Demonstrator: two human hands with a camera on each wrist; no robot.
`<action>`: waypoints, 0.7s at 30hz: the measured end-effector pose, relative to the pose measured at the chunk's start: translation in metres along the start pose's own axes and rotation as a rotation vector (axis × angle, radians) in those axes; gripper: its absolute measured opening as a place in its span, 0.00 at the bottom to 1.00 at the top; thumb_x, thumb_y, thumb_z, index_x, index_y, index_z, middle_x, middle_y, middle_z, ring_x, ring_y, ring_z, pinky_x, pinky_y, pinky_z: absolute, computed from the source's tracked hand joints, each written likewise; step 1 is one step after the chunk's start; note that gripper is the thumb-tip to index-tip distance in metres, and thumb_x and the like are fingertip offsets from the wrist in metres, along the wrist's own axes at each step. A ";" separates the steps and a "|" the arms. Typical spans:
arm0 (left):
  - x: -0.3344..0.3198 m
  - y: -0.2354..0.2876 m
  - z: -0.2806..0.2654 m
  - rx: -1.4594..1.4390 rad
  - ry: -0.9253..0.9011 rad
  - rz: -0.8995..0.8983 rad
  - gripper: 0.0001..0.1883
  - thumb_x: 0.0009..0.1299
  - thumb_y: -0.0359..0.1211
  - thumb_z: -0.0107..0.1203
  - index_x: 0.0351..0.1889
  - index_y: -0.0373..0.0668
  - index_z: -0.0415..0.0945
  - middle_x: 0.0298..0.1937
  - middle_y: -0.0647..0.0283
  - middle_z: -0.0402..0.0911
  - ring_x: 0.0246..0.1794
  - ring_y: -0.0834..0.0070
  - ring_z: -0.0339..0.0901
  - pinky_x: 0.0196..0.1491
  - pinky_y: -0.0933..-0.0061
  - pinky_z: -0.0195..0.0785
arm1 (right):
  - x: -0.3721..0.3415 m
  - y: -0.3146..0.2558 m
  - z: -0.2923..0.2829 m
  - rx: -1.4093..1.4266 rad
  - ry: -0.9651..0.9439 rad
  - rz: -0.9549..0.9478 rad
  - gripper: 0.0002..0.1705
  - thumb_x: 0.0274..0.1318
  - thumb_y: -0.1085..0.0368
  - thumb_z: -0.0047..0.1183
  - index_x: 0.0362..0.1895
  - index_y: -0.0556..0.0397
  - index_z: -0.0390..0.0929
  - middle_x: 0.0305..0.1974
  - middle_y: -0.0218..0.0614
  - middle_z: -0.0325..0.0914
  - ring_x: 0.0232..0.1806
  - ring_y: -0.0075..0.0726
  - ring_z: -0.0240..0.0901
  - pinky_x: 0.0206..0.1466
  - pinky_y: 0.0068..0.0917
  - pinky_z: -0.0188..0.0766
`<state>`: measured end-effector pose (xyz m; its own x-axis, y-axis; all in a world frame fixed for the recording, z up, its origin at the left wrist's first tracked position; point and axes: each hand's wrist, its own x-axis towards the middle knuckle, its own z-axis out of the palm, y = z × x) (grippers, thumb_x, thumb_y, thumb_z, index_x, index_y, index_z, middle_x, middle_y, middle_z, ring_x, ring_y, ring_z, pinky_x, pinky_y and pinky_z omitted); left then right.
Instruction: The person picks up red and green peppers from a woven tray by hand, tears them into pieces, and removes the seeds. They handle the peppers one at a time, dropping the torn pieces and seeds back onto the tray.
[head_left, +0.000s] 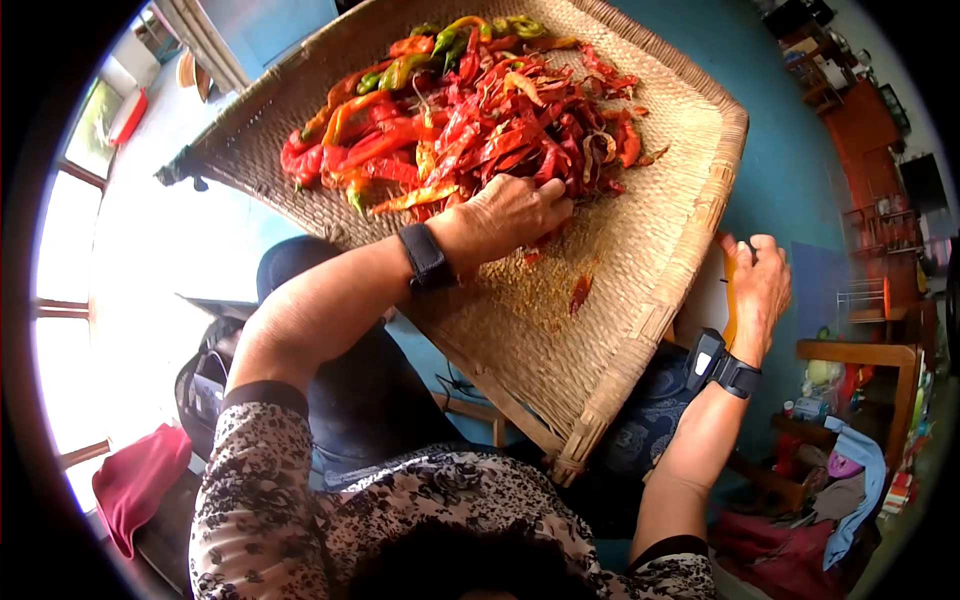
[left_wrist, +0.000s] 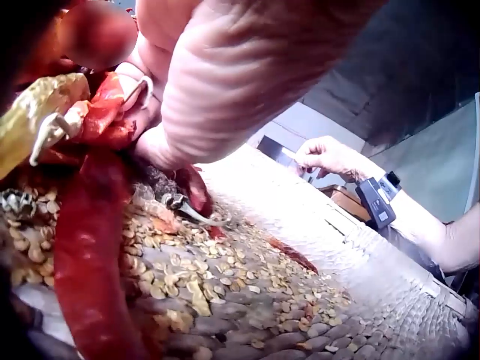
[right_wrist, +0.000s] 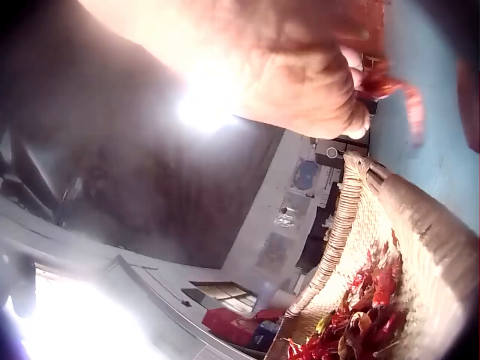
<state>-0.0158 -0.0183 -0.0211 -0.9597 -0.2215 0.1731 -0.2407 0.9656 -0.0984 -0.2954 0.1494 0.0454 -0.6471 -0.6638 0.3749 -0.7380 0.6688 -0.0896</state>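
Note:
A heap of red, orange and green chilli peppers (head_left: 440,120) lies on a woven tray (head_left: 660,240), many of them wrinkled and dry. My left hand (head_left: 510,215) reaches into the near edge of the heap with bent fingers. In the left wrist view, its thumb and fingers close around a red chilli pepper (left_wrist: 112,105) with a pale stem. Loose seeds (left_wrist: 187,270) lie scattered below it. Beyond the tray's right rim, my right hand (head_left: 765,285) holds a red chilli pepper (right_wrist: 412,112), which hangs from its fingers in the right wrist view.
The tray rests across the person's lap, its near corner (head_left: 570,460) close to the body. Beside the right hand runs an orange-yellow edge (head_left: 732,300). A wooden chair (head_left: 860,352) holding cloths stands at right. Pink cloth (head_left: 140,485) hangs at lower left.

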 end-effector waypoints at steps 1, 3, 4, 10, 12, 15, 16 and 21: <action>0.000 -0.002 0.003 0.002 0.065 -0.008 0.16 0.61 0.29 0.53 0.48 0.40 0.70 0.36 0.60 0.67 0.31 0.70 0.76 0.32 0.71 0.71 | -0.002 0.000 0.005 0.044 0.082 -0.130 0.10 0.57 0.60 0.56 0.39 0.50 0.76 0.37 0.45 0.77 0.40 0.55 0.73 0.40 0.48 0.69; -0.003 -0.006 0.007 0.075 0.091 -0.006 0.06 0.63 0.30 0.50 0.38 0.44 0.72 0.36 0.61 0.70 0.25 0.73 0.75 0.27 0.72 0.70 | -0.006 -0.013 0.003 0.121 0.154 -0.268 0.12 0.54 0.63 0.58 0.41 0.53 0.74 0.41 0.45 0.74 0.46 0.55 0.69 0.45 0.46 0.68; -0.003 -0.006 -0.001 0.075 0.022 -0.010 0.06 0.63 0.30 0.50 0.37 0.44 0.72 0.36 0.61 0.69 0.25 0.74 0.75 0.27 0.72 0.70 | -0.006 -0.019 0.004 0.173 0.196 -0.309 0.10 0.53 0.66 0.57 0.40 0.53 0.74 0.38 0.45 0.74 0.43 0.55 0.69 0.43 0.47 0.68; -0.006 -0.009 -0.012 -0.285 0.329 0.083 0.08 0.61 0.28 0.51 0.38 0.43 0.71 0.34 0.58 0.69 0.29 0.62 0.75 0.30 0.66 0.72 | -0.011 -0.064 0.003 0.696 0.082 -0.520 0.08 0.54 0.70 0.52 0.39 0.56 0.73 0.32 0.46 0.74 0.36 0.53 0.71 0.39 0.42 0.69; -0.005 -0.003 -0.016 -0.544 0.209 -0.091 0.13 0.61 0.26 0.54 0.44 0.39 0.70 0.37 0.55 0.71 0.37 0.55 0.74 0.36 0.60 0.72 | -0.026 -0.079 0.024 0.976 -0.271 -0.432 0.16 0.54 0.67 0.53 0.48 0.55 0.74 0.36 0.44 0.78 0.35 0.44 0.75 0.40 0.37 0.72; 0.000 -0.003 -0.022 -0.771 0.430 -0.103 0.10 0.66 0.28 0.54 0.45 0.39 0.70 0.34 0.55 0.74 0.35 0.61 0.76 0.35 0.64 0.71 | -0.042 -0.106 0.024 0.974 -0.453 -0.535 0.28 0.53 0.65 0.57 0.60 0.51 0.69 0.44 0.47 0.79 0.35 0.38 0.77 0.40 0.33 0.73; 0.000 -0.004 -0.029 -0.897 0.444 -0.114 0.09 0.68 0.29 0.53 0.45 0.39 0.70 0.33 0.57 0.75 0.34 0.65 0.77 0.36 0.66 0.71 | -0.044 -0.112 0.023 0.945 -0.451 -0.576 0.31 0.52 0.64 0.58 0.62 0.50 0.67 0.45 0.50 0.79 0.33 0.39 0.77 0.39 0.33 0.74; -0.003 -0.006 -0.023 -1.352 0.319 -0.234 0.07 0.72 0.34 0.50 0.42 0.40 0.71 0.33 0.69 0.75 0.32 0.79 0.72 0.36 0.74 0.69 | -0.044 -0.131 0.053 1.023 -0.391 -0.695 0.21 0.53 0.65 0.57 0.51 0.57 0.70 0.36 0.55 0.78 0.34 0.57 0.77 0.37 0.41 0.72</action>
<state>-0.0082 -0.0204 0.0011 -0.7996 -0.5292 0.2837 0.1108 0.3344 0.9359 -0.1801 0.0731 -0.0080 0.0439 -0.9357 0.3501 -0.6375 -0.2961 -0.7113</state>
